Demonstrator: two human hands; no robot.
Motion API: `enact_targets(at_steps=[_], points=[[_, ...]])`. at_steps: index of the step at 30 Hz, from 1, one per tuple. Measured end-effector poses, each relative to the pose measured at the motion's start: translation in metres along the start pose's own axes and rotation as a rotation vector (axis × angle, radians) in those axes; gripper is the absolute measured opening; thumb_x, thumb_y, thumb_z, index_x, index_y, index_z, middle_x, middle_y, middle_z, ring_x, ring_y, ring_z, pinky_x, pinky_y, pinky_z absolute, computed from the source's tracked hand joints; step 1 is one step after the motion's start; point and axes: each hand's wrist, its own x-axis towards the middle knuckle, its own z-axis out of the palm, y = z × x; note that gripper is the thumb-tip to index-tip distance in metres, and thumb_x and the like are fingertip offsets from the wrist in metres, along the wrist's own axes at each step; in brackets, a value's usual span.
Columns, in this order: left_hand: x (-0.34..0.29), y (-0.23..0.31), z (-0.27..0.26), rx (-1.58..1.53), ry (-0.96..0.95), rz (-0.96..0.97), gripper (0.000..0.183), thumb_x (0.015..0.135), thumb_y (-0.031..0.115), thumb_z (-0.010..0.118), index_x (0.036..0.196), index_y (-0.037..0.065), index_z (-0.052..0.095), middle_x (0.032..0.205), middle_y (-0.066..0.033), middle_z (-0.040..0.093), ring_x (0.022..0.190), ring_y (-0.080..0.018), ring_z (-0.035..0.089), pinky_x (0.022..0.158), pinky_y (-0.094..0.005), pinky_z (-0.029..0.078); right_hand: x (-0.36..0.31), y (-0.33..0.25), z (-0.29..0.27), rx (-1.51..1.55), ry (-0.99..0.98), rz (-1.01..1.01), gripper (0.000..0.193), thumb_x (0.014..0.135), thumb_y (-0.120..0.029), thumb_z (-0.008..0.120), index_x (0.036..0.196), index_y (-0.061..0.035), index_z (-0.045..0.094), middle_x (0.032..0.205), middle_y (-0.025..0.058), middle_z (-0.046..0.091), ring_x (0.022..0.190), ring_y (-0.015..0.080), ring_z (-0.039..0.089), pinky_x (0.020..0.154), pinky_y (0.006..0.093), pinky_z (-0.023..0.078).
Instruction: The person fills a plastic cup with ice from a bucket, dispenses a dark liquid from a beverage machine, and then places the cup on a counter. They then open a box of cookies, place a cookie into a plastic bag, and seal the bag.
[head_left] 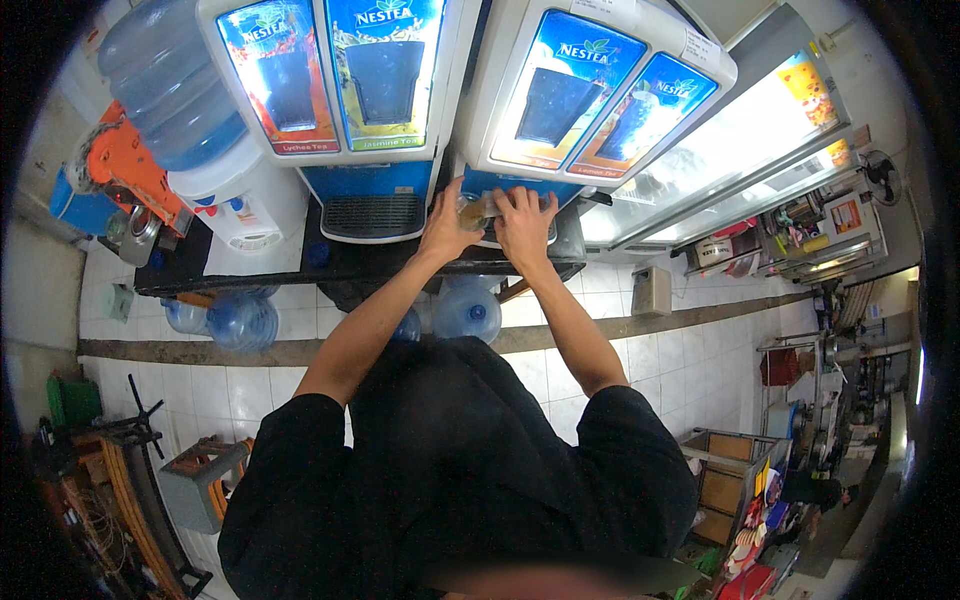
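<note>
Your black shirt is filling the lower middle of the view, with both bare forearms reaching up and inward to the counter. Your left hand is curling around the left side of a small clear cup that is showing amber-brown inside. Your right hand is arching just beside it, fingers bent and slightly apart; I cannot tell whether its fingertips are pinching the cup's rim. The cup is sitting between your hands, low at the front of the right-hand drink dispenser.

That machine is carrying two lit blue panels, each bearing white lettering high up, a dark cup picture and a strip of smaller words along the bottom. A white sticker with tiny print is lying along its top edge. To your left, another drink dispenser is displaying one red-and-blue panel and one blue panel with a green foot, both lettered in white. Farther left, a white water dispenser is supporting a blue bottle.
</note>
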Motion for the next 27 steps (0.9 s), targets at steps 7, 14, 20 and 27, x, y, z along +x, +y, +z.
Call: enact_targets(at_steps=[7, 14, 20, 27], points=[[-0.011, -0.002, 0.000, 0.043, -0.013, -0.008, 0.111, 0.066, 0.008, 0.087, 0.157, 0.017, 0.024, 0.149, -0.0254, 0.044, 0.134, -0.0448, 0.049, 0.110, -0.0506, 0.045, -0.006, -0.007, 0.004, -0.046, 0.035, -0.139, 0.049, 0.076, -0.008, 0.073, 0.125, -0.0167, 0.068, 0.117, 0.0049, 0.058, 0.118, 0.0249, 0.054, 0.110, 0.0709, 0.026], [-0.014, 0.012, -0.011, -0.048, 0.036, 0.047, 0.109, 0.067, 0.009, 0.089, 0.157, 0.011, 0.027, 0.149, -0.0246, 0.044, 0.136, -0.0399, 0.049, 0.112, -0.0465, 0.043, -0.003, 0.008, 0.023, 0.430, -0.057, 0.272, 0.047, 0.076, -0.020, 0.077, 0.122, -0.0114, 0.069, 0.118, 0.0108, 0.066, 0.116, 0.0318, 0.061, 0.104, 0.0583, 0.042], [-0.011, 0.020, -0.012, -0.051, 0.099, 0.123, 0.107, 0.069, 0.012, 0.089, 0.156, 0.013, 0.027, 0.141, -0.0251, 0.048, 0.131, -0.0451, 0.050, 0.109, -0.0496, 0.044, 0.025, 0.026, 0.061, 0.407, 0.093, 0.555, 0.043, 0.077, -0.034, 0.084, 0.102, -0.0007, 0.075, 0.095, 0.0229, 0.073, 0.094, 0.0439, 0.070, 0.088, 0.0493, 0.052], [-0.025, 0.004, -0.018, -0.005, 0.163, 0.061, 0.108, 0.068, 0.011, 0.089, 0.156, 0.015, 0.028, 0.137, -0.0256, 0.049, 0.127, -0.0480, 0.052, 0.105, -0.0530, 0.046, 0.033, 0.029, 0.090, 0.301, 0.114, 0.588, 0.047, 0.077, -0.042, 0.086, 0.097, -0.0006, 0.076, 0.097, 0.0222, 0.075, 0.094, 0.0432, 0.071, 0.088, 0.0515, 0.051]])
